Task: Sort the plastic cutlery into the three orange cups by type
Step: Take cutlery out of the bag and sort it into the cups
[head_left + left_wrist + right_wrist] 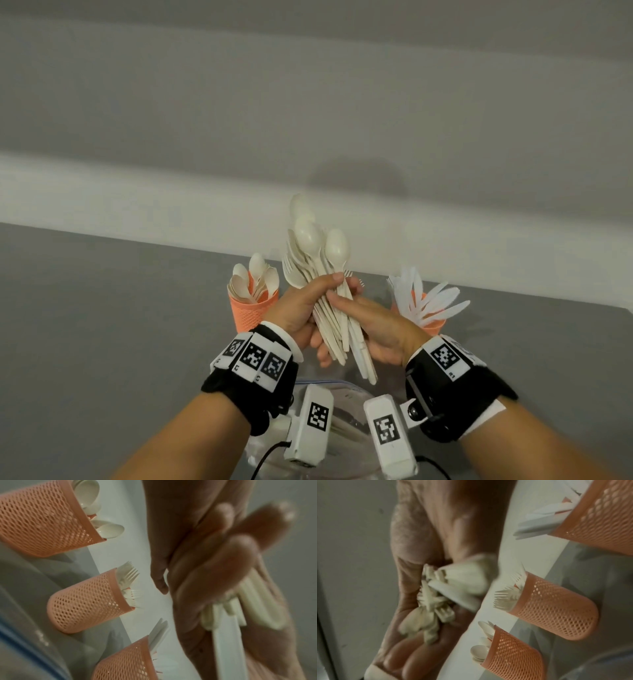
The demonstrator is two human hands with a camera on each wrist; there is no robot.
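My two hands hold one upright bundle of cream plastic cutlery (320, 263), spoons and forks mixed, above the table's middle. My left hand (339, 282) grips it just below the heads. Lower down, my right hand (329, 325) wraps the handles (436, 595). The left wrist view shows three orange mesh cups in a row by the wall: the spoon cup (42, 520), the fork cup (85, 601) and the knife cup (126, 660). In the head view the spoon cup (251, 311) stands left and the knife cup (431, 325) right. The fork cup is hidden behind my hands.
A clear plastic bag (342, 404) with a few pieces inside lies on the grey table (120, 325) under my wrists. A pale wall (308, 120) runs right behind the cups.
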